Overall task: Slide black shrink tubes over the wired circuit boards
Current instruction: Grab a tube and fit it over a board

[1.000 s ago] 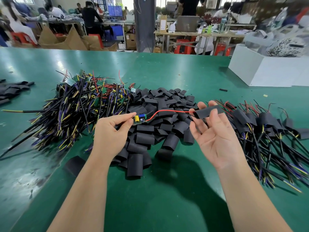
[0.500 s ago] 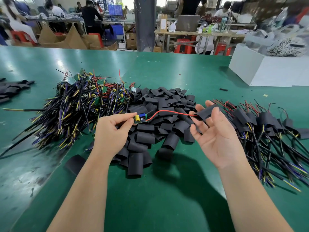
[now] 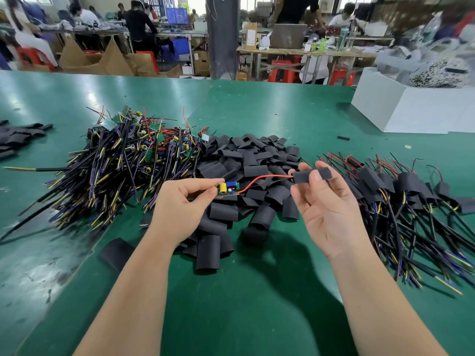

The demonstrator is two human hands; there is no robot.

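Note:
My left hand (image 3: 180,209) pinches a small green circuit board (image 3: 227,189) with a yellow and a blue part on it. A red wire (image 3: 264,179) runs from the board to the right into a black shrink tube (image 3: 302,176). My right hand (image 3: 326,209) holds that tube between thumb and fingertips, palm up. Both hands hover over a heap of loose black shrink tubes (image 3: 246,176) on the green table (image 3: 257,304).
A pile of bare wired boards (image 3: 123,163) lies to the left. Boards with tubes on them (image 3: 411,201) lie to the right. A white box (image 3: 411,109) stands at the back right. More flat tubes (image 3: 18,137) sit at the far left edge.
The tube in my right hand has shifted slightly and the red wire's end now sits inside it. My left hand has turned the board so its parts show more.

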